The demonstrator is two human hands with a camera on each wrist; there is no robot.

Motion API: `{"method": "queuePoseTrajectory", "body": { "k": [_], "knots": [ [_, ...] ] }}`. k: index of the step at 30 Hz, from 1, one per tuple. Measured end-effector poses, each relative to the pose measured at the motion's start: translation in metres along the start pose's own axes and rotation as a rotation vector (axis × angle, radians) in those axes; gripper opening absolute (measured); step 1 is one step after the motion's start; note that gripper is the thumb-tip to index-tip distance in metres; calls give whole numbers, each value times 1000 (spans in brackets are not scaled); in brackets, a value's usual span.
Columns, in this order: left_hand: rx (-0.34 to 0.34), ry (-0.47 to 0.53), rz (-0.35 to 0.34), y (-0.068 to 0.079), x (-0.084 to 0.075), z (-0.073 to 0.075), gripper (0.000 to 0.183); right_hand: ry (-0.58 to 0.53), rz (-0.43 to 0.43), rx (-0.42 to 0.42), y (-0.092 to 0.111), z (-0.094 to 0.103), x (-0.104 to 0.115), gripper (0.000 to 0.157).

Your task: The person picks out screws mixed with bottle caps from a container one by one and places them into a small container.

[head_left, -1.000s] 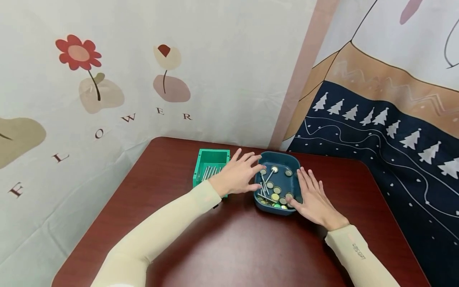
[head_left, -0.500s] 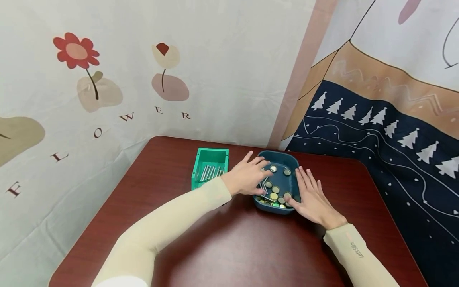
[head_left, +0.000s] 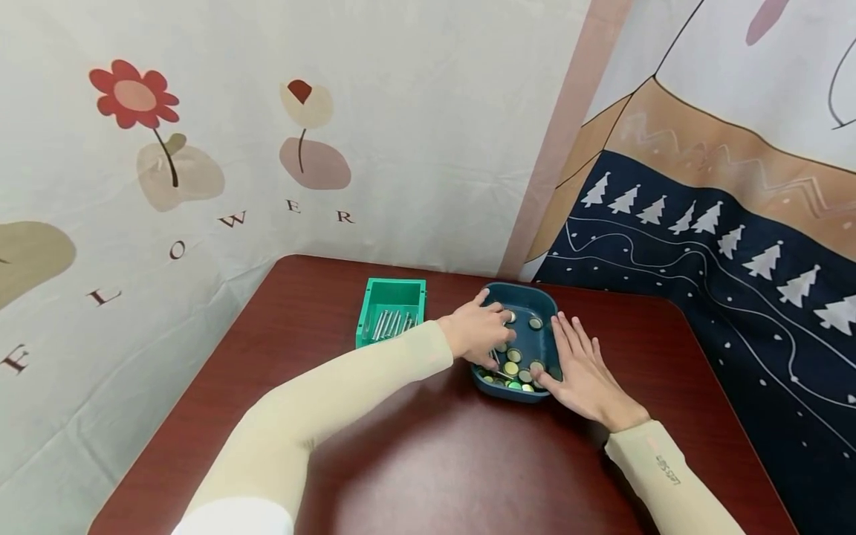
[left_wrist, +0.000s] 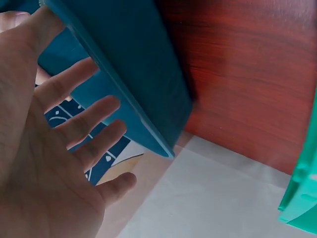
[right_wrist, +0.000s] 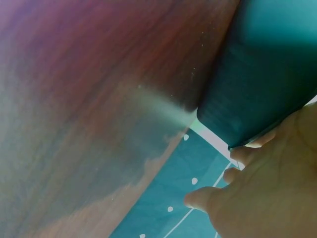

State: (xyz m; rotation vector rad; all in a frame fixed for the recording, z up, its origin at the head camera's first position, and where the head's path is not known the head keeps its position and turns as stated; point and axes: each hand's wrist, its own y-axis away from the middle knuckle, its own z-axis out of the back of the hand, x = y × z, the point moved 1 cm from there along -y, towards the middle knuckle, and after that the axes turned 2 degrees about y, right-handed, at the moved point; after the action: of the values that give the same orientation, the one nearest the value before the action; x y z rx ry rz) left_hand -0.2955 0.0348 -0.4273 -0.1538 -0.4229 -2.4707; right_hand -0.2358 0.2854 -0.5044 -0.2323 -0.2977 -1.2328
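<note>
A dark blue tray (head_left: 535,349) holds several round gold-rimmed metal caps (head_left: 513,356) and some thin silver nail-like rods. My left hand (head_left: 478,333) reaches over the tray's left rim, fingers bent down among the rods and caps, and hides part of them. In the left wrist view its fingers (left_wrist: 89,119) are spread and loosely bent at the rim, the visible ones holding nothing. My right hand (head_left: 591,375) rests with fairly straight fingers along the tray's right rim, its thumb over the near right corner. The right wrist view shows that hand against the tray's outer wall (right_wrist: 262,84).
Left of the tray stands a green bin (head_left: 394,286) with several silver rods (head_left: 391,324) inside; my left forearm crosses its near side. The red-brown table (head_left: 508,468) backs onto a printed cloth wall (head_left: 428,134), with a dark tree-patterned cloth (head_left: 669,238) at right.
My left hand has moved right and down, from between the green bin and the tray to inside the tray. The right hand has stayed on the right rim.
</note>
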Motion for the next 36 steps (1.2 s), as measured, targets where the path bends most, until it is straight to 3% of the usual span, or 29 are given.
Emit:
{"method": "queuePoseTrajectory", "body": {
  "k": [8,18,22,26,30,36],
  "knots": [
    [90,-69,-43,-14,-9,2,55,-3,-1,8,2,-1,-2,110],
    [164,-94,-1,-34,-15,-3,52,11,15,-23,2,-1,1,108],
    [195,-89,-5,-47,-13,-11,39,6,20,-25,1,-1,1,107],
    [233,-81,-30,-39,-18,0,24,5,20,-24,0,-1,1,107],
    [259,-90,-28,-32,-22,7,22,10,24,-24,-1,-1,2,107],
    [198,-76,-31,-36,-17,5,19,7,28,-20,-3,-1,3,107]
  ]
}}
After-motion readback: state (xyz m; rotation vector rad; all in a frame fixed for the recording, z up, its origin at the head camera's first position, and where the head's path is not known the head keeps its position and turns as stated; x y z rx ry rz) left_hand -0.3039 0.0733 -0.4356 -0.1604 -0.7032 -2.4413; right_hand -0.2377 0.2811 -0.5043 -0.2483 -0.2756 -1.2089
